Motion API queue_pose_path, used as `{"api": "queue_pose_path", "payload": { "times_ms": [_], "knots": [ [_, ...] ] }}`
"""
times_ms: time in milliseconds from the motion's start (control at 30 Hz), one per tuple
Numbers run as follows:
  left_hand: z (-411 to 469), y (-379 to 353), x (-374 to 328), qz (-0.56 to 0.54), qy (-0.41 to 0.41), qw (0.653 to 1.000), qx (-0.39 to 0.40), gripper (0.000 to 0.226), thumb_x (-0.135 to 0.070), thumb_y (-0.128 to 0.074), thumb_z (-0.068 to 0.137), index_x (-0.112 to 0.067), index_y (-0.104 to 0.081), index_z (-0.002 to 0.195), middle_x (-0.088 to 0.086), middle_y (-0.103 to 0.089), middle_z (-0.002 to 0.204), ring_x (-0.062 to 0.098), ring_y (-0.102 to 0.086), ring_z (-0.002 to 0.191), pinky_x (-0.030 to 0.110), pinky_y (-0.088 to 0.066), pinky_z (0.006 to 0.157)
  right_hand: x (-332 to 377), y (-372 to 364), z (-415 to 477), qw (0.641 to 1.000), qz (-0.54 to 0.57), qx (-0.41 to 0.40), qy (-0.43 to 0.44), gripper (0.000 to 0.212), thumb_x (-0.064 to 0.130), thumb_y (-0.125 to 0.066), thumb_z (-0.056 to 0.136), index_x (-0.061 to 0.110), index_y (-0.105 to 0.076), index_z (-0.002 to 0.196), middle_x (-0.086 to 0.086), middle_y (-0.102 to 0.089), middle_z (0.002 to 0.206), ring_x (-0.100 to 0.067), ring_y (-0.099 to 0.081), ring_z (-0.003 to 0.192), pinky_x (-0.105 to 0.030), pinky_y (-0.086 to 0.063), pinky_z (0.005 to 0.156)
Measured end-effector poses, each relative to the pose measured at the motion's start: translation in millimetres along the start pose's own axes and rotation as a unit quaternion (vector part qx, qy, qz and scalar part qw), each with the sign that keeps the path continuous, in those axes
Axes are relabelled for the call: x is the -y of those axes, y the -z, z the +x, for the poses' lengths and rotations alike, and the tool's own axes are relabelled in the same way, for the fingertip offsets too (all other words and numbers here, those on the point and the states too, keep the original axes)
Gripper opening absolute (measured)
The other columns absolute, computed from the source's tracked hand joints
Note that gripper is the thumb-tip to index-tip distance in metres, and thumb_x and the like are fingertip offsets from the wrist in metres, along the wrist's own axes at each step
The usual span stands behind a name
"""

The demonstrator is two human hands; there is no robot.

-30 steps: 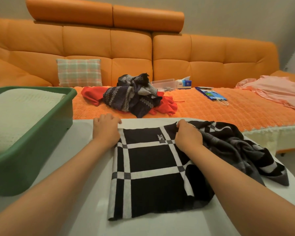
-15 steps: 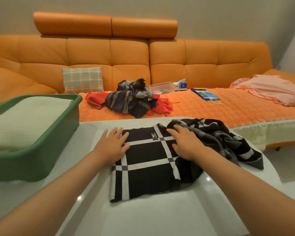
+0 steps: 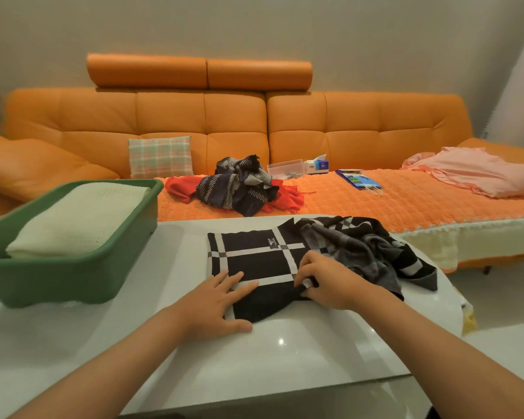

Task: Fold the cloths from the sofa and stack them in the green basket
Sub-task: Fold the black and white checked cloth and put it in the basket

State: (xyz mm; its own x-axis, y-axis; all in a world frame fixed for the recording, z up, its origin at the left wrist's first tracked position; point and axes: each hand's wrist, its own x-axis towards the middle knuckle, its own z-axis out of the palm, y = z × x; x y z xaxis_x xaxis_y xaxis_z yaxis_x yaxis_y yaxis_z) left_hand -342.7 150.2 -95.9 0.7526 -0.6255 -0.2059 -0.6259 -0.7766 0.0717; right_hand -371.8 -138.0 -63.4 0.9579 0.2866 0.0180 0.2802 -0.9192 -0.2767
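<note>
The black checked cloth (image 3: 254,258) lies half spread on the white surface (image 3: 254,358), its small white logo (image 3: 272,242) too small to read. The left hand (image 3: 215,303) presses its near edge, fingers straight; the right hand (image 3: 330,279) pinches a fold with curled fingers. To the left, the green basket (image 3: 58,279) holds a folded cream cloth (image 3: 79,219). On the sofa (image 3: 236,122), a tissue box (image 3: 316,165) bears blurred blue print
</note>
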Motion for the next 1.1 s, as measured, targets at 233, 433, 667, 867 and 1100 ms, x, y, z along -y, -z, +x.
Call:
{"api": "queue_pose_path", "payload": {
  "times_ms": [233, 433, 667, 867, 1100],
  "knots": [
    [-6, 4, 8, -0.048, 0.008, 0.999, 0.025, 0.072, -0.084, -0.021, 0.083, -0.059, -0.005, 0.149, -0.013, 0.008, 0.164, 0.016, 0.016, 0.151, 0.042, 0.001, 0.123, 7, 16, -9, 0.989, 0.016, 0.144, -0.036, 0.037, 0.006, -0.054, 0.094, 0.027, -0.074, 0.117, 0.016, -0.066, 0.110, -0.005, -0.060, 0.097, -0.023, -0.050, 0.093],
    [17, 9, -3, -0.144, 0.066, 0.976, -0.147, 0.028, -0.046, -0.040, 0.102, -0.031, -0.060, 0.114, -0.013, -0.054, 0.115, 0.012, -0.051, 0.113, 0.028, -0.044, 0.098, 1, 17, -5, 0.986, 0.128, 0.034, -0.097, 0.023, 0.034, -0.056, 0.094, 0.031, -0.079, 0.095, 0.016, -0.067, 0.114, -0.005, -0.060, 0.105, -0.031, -0.049, 0.098],
    [32, -9, -8, -0.072, 0.099, 0.990, -0.068, 0.088, -0.081, -0.025, 0.084, -0.036, -0.005, 0.157, -0.003, 0.001, 0.166, 0.022, 0.005, 0.153, 0.041, -0.004, 0.124, 5, -32, 23, 0.980, -0.029, 0.149, -0.132, 0.081, 0.078, -0.047, 0.085, 0.056, -0.007, 0.152, -0.003, 0.008, 0.167, -0.027, 0.012, 0.153, -0.062, -0.001, 0.119],
    [3, -15, 42, -0.020, 0.113, 0.993, -0.036, 0.096, -0.095, -0.007, 0.066, -0.052, 0.010, 0.151, 0.000, 0.011, 0.165, 0.025, 0.019, 0.150, 0.041, 0.005, 0.122, 49, -48, 46, 0.979, -0.080, 0.159, -0.098, 0.081, 0.084, -0.032, 0.085, 0.056, 0.005, 0.151, -0.005, 0.014, 0.166, -0.030, 0.017, 0.151, -0.067, 0.003, 0.116],
    [-51, -11, 97, -0.040, 0.155, 0.987, -0.002, 0.108, -0.100, -0.008, 0.056, -0.051, 0.002, 0.152, -0.002, 0.012, 0.165, 0.023, 0.018, 0.151, 0.042, 0.004, 0.122, 124, -80, 69, 0.984, -0.112, 0.134, -0.032, 0.078, 0.082, -0.020, 0.088, 0.050, 0.008, 0.153, -0.009, 0.014, 0.166, -0.036, 0.016, 0.151, -0.067, 0.002, 0.116]
  ]
}}
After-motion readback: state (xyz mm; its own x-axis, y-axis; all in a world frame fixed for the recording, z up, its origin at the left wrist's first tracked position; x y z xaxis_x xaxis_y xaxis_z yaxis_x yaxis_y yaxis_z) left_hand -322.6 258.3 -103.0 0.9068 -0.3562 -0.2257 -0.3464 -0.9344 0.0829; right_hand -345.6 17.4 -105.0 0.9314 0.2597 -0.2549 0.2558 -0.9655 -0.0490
